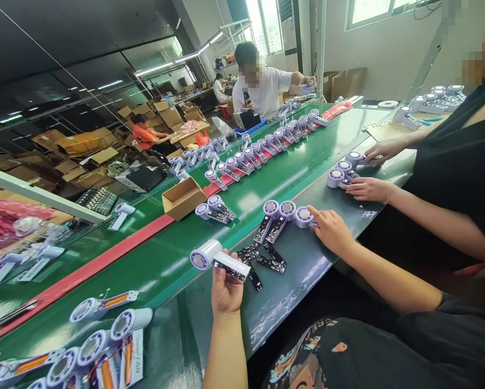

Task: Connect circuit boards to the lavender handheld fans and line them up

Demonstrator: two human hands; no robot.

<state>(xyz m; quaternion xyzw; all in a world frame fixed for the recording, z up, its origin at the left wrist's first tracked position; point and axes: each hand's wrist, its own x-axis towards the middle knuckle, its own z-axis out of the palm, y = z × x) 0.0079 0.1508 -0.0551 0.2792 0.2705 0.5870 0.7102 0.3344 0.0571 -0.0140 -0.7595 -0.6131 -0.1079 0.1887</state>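
Note:
My left hand (227, 289) grips a lavender handheld fan (205, 255) by its handle, which has white lettering and a dark circuit board along its open side. Its round head points left, above the belt's near edge. On the grey worktop, my right hand (334, 232) is closed around the handle of another fan (303, 217), its index finger at the round head. Beside that one lie two more fans (278, 221) with their boards showing. Several loose black circuit boards (271, 263) are scattered between my hands.
A green conveyor belt (161, 270) carries rows of fans (262, 148) and an open cardboard box (184, 198). Fans with orange batteries (105, 356) sit at lower left. On my right, a co-worker's hands (368, 189) handle fans. Another person (262, 86) works across the belt.

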